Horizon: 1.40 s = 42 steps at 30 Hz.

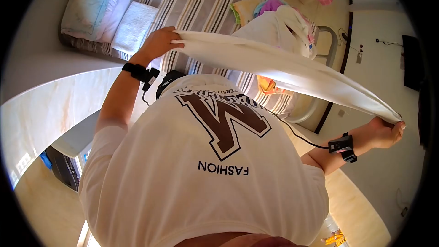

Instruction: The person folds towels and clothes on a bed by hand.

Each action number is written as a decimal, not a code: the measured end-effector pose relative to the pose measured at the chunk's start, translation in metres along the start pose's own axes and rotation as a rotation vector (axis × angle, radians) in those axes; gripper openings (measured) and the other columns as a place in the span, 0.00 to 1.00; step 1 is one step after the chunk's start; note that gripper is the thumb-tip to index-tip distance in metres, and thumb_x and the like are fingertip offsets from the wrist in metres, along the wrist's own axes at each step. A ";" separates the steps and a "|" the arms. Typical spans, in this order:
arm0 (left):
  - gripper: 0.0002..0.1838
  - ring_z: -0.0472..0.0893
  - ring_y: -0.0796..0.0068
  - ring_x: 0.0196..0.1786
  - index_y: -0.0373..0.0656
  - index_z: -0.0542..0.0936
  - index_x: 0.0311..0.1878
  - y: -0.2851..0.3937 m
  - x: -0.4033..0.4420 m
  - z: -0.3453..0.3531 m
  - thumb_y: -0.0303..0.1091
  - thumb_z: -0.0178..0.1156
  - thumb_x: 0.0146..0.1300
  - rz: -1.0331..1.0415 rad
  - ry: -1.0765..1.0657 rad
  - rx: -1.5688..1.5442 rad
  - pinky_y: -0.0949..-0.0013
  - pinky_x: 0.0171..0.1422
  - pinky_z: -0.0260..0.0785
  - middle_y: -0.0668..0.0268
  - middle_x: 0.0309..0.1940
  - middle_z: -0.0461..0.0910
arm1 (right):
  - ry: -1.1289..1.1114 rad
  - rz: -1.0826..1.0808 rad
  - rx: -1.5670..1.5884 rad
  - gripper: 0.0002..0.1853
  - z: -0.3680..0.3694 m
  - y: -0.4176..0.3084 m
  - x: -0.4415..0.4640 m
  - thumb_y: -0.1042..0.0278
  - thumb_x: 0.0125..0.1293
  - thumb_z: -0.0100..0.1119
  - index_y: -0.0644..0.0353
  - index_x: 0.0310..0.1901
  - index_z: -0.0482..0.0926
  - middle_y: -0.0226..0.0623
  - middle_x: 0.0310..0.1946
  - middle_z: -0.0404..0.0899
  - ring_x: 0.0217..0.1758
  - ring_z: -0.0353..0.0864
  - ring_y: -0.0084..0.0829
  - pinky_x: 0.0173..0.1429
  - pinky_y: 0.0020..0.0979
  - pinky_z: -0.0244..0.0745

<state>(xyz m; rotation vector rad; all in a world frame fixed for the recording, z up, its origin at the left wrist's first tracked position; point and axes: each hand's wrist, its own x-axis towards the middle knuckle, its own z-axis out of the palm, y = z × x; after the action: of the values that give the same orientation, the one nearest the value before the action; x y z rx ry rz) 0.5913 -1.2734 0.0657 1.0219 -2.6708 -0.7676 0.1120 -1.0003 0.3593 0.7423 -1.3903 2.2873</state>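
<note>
A long white cloth (274,61) is stretched between my two hands, slanting from upper left to lower right. My left hand (160,43) pinches its left end, above the striped bed (192,4). At the far right my right hand (388,132) is closed on the cloth's other end, held out to the side. The cloth's middle hangs in folds in front of the white shirt I wear, partly hiding the bed. A black device with a cable is strapped to each of my wrists.
On the bed are a folded white towel (135,27), pale bedding (93,2) and a heap of clothes (279,27). An orange item (270,85) lies near the bed's grey metal rail (330,45). A dark screen (413,61) is on the right wall.
</note>
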 end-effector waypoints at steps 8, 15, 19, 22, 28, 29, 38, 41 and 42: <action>0.09 0.78 0.67 0.40 0.37 0.83 0.39 0.009 -0.004 -0.056 0.29 0.65 0.55 -0.188 0.104 -0.398 0.71 0.47 0.70 0.60 0.37 0.80 | 0.179 0.057 -0.278 0.10 -0.041 0.044 0.009 0.73 0.64 0.57 0.72 0.42 0.73 0.48 0.41 0.76 0.42 0.78 0.39 0.48 0.42 0.79; 0.14 0.77 0.71 0.46 0.38 0.84 0.40 0.091 0.019 -0.074 0.16 0.63 0.49 0.007 0.103 -0.682 0.74 0.51 0.68 0.63 0.39 0.78 | -0.447 0.526 -0.505 0.08 -0.009 0.104 -0.083 0.71 0.63 0.56 0.62 0.43 0.77 0.30 0.33 0.76 0.37 0.74 0.24 0.41 0.28 0.72; 0.11 0.75 0.75 0.37 0.40 0.85 0.37 0.149 0.037 -0.076 0.20 0.67 0.48 0.194 -0.053 -0.747 0.76 0.41 0.66 0.67 0.33 0.75 | -1.152 0.696 -0.162 0.12 0.049 0.098 -0.204 0.73 0.55 0.65 0.59 0.42 0.79 0.25 0.30 0.76 0.36 0.73 0.18 0.40 0.22 0.71; 0.08 0.74 0.78 0.35 0.40 0.85 0.34 0.174 0.046 -0.077 0.21 0.67 0.49 0.217 -0.090 -0.737 0.76 0.38 0.63 0.68 0.32 0.75 | -1.433 0.667 -0.225 0.19 0.089 0.048 -0.246 0.70 0.51 0.69 0.58 0.47 0.79 0.26 0.29 0.77 0.31 0.73 0.20 0.38 0.23 0.71; 0.09 0.75 0.83 0.39 0.39 0.81 0.39 0.171 0.046 -0.064 0.21 0.66 0.53 0.195 -0.061 -0.893 0.78 0.40 0.65 0.72 0.31 0.74 | -1.377 0.937 -0.136 0.14 0.090 0.070 -0.261 0.69 0.53 0.69 0.62 0.41 0.80 0.28 0.30 0.78 0.33 0.74 0.17 0.38 0.21 0.70; 0.11 0.75 0.83 0.40 0.39 0.80 0.42 0.165 0.045 -0.060 0.21 0.65 0.55 0.133 -0.069 -0.993 0.79 0.41 0.66 0.72 0.33 0.75 | -1.330 0.983 -0.027 0.12 0.089 0.069 -0.261 0.70 0.55 0.68 0.62 0.39 0.79 0.27 0.31 0.78 0.34 0.74 0.16 0.40 0.21 0.69; 0.17 0.75 0.80 0.43 0.39 0.78 0.50 0.152 0.043 -0.051 0.23 0.65 0.56 -0.051 -0.094 -1.004 0.76 0.49 0.68 0.69 0.40 0.78 | -1.214 1.105 0.089 0.09 0.086 0.086 -0.272 0.72 0.57 0.65 0.61 0.38 0.77 0.24 0.32 0.76 0.34 0.71 0.15 0.40 0.20 0.67; 0.15 0.74 0.79 0.43 0.38 0.79 0.48 0.153 0.044 -0.048 0.25 0.65 0.56 0.040 -0.084 -0.745 0.75 0.51 0.66 0.69 0.39 0.79 | -1.243 1.099 0.140 0.08 0.086 0.090 -0.275 0.72 0.58 0.65 0.61 0.38 0.77 0.24 0.32 0.76 0.34 0.71 0.15 0.39 0.20 0.67; 0.15 0.74 0.79 0.43 0.38 0.79 0.48 0.152 0.045 -0.044 0.25 0.65 0.56 0.039 -0.085 -0.745 0.75 0.51 0.66 0.69 0.39 0.79 | -1.242 1.101 0.139 0.08 0.087 0.089 -0.275 0.72 0.58 0.65 0.61 0.38 0.77 0.24 0.32 0.76 0.34 0.71 0.15 0.39 0.20 0.67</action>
<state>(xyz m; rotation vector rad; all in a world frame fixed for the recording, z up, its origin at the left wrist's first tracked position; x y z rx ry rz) 0.4855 -1.2251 0.1825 0.7332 -2.1289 -1.6409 0.3033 -1.1273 0.1629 2.0663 -2.6704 2.7195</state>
